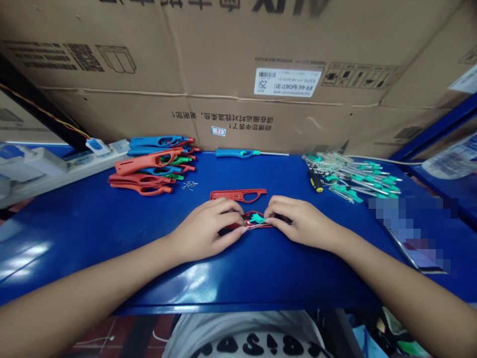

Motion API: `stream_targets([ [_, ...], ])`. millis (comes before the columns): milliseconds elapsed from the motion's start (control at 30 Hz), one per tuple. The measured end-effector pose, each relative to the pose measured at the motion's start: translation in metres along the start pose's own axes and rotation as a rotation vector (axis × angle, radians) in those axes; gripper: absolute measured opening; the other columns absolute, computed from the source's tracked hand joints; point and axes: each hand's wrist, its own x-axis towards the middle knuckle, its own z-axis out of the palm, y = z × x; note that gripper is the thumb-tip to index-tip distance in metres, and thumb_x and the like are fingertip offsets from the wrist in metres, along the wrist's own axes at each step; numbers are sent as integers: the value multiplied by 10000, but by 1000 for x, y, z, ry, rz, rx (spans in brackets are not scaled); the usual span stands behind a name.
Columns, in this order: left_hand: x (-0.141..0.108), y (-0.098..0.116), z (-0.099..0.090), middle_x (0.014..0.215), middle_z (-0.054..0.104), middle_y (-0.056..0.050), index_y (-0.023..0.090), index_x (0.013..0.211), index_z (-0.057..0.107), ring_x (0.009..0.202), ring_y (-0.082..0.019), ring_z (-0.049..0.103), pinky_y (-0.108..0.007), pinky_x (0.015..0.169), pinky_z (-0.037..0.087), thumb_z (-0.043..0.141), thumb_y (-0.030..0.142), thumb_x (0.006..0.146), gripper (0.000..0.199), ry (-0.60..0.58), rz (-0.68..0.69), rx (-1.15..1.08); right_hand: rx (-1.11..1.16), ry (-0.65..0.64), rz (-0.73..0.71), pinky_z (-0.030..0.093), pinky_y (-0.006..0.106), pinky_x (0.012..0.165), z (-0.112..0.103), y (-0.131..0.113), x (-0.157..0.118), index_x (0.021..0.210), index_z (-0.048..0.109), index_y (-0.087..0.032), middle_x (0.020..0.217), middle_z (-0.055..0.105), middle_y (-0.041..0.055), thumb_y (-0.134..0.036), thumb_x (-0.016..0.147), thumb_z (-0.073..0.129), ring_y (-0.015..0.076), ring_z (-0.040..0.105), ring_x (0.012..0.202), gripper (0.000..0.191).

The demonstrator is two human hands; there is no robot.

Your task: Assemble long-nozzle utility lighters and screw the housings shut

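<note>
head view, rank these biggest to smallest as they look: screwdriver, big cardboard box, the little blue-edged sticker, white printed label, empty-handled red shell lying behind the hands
1. cardboard box
2. white label
3. red shell
4. screwdriver
5. blue-edged sticker

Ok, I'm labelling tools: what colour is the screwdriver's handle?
The handle is black and yellow; head view.

Plain blue on the table (167, 283), black-printed brown on the carton (223, 59), red on the shell (269, 226), teal on its insert (257, 218), yellow and black on 1 screwdriver (315, 181).
</note>
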Motion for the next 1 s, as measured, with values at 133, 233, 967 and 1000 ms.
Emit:
stream_targets([
  [133,0,0,1,1089,670,-51,212,1030,657,1034,-208,623,-357,915,494,576,281,974,120,2,-60,-18,-19,11,-3,465,295,757,2,0,1,982,652,-202,1023,666,61,-275,1006,525,179,633,879,149],
  [233,-1,-1,2,1139,668,-49,224,1112,632,1078,-223,616,-376,939,498,637,276,939,180,-5,-123,-19,-16,18,-13,461,289,747,6,0,3,976,651,-200,1017,668,54,-258,998,536,173,633,868,131],
  [967,0,-9,10,1067,689,-50,192,1076,664,980,-190,655,-338,878,522,693,235,908,175,25,-196,-234,-284,161,-309,387,259,618,20,3,4,930,635,-174,909,684,66,-217,1036,406,150,597,747,257],
  [1000,0,-9,10,1071,688,-51,191,1073,664,983,-189,654,-335,879,521,689,233,911,170,26,-195,-239,-275,157,-304,389,258,620,20,3,4,932,636,-177,909,684,65,-224,1036,409,150,596,749,253],
])
